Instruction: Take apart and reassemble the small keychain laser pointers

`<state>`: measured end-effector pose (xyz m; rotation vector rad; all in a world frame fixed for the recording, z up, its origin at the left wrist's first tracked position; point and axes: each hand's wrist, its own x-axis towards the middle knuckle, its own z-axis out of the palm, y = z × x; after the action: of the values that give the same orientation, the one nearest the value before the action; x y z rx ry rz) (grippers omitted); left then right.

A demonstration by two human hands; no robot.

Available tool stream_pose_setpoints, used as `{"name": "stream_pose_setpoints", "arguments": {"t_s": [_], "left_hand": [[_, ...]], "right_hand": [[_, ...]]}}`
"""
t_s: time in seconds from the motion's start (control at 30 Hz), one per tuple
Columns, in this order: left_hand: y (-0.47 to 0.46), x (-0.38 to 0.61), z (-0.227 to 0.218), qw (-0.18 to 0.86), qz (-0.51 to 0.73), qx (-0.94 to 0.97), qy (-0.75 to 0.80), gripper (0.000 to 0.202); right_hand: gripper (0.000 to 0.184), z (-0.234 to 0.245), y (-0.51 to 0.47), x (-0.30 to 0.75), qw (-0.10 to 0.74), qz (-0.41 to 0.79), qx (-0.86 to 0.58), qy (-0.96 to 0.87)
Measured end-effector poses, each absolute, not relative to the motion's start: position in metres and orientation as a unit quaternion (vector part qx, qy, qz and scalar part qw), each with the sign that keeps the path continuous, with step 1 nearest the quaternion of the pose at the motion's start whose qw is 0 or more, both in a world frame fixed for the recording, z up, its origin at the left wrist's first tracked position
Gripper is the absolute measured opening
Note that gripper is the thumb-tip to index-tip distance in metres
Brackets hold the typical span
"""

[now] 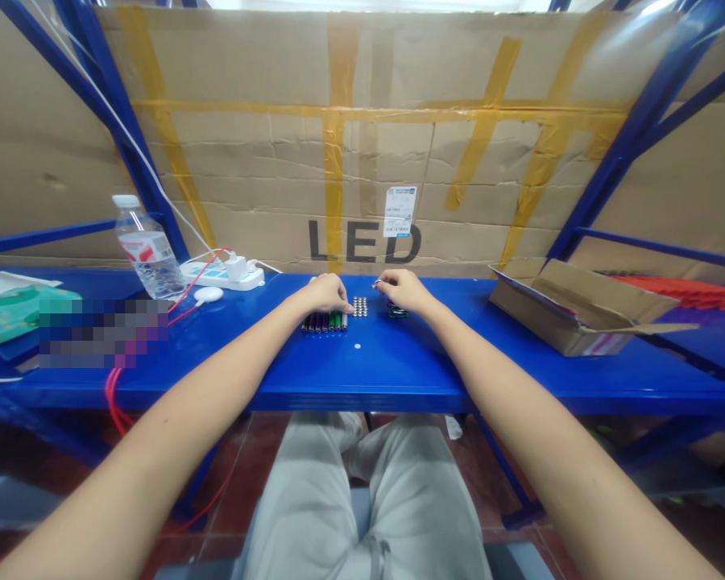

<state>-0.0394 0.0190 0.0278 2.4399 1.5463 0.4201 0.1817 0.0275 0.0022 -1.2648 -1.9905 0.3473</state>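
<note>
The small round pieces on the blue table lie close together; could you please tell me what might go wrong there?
The left hand, close beside the small round pieces, might nudge them out of their rows. The lone white disc, nearer the table's front edge, could be brushed aside.

From where I stood, a tall cardboard sheet (254, 177) walled off the back, crossed by strips of yellow-brown tape (334, 161) and printed LED in dark capitals. A white label (399, 211) sat just above the lettering. Blue metal uprights (610, 177) leaned on either side, with more cardboard panels (36, 129) beyond them. The blue worktop (399, 366) ran across in front, glossy under bright light from overhead. Below lay a floor of reddish-brown tiles (259, 447).
</note>
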Motion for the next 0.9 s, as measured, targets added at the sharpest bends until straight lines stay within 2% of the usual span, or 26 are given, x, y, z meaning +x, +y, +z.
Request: {"name": "stream_pose_setpoints", "arguments": {"t_s": [0.1,0.2,0.37,0.53,0.6,0.77,0.9], "left_hand": [[0.022,-0.040,0.025,0.119,0.180,0.828,0.517,0.014],[0.025,-0.039,0.021,0.119,0.278,0.842,0.447,0.010],[0.021,-0.027,0.016,0.127,0.388,0.843,0.352,0.020],[0.015,-0.022,0.015,0.103,0.419,0.838,0.334,0.004],[0.015,-0.022,0.015,0.093,0.425,0.837,0.333,0.006],[0.014,-0.022,0.015,0.094,0.427,0.842,0.317,0.018],[0.013,-0.021,0.016,0.124,0.414,0.849,0.305,0.018]], "right_hand": [[0.017,0.002,0.027,0.181,0.376,0.143,-0.488,-0.774],[0.018,0.003,0.026,0.179,0.392,0.168,-0.478,-0.768],[0.020,0.007,0.020,0.172,0.414,0.256,-0.438,-0.756],[0.019,0.012,0.012,0.166,0.407,0.319,-0.406,-0.753],[0.016,0.012,0.010,0.165,0.417,0.349,-0.396,-0.740],[0.036,0.009,0.011,0.166,0.452,0.403,-0.352,-0.714],[0.039,0.009,0.012,0.168,0.453,0.400,-0.343,-0.719]]}}
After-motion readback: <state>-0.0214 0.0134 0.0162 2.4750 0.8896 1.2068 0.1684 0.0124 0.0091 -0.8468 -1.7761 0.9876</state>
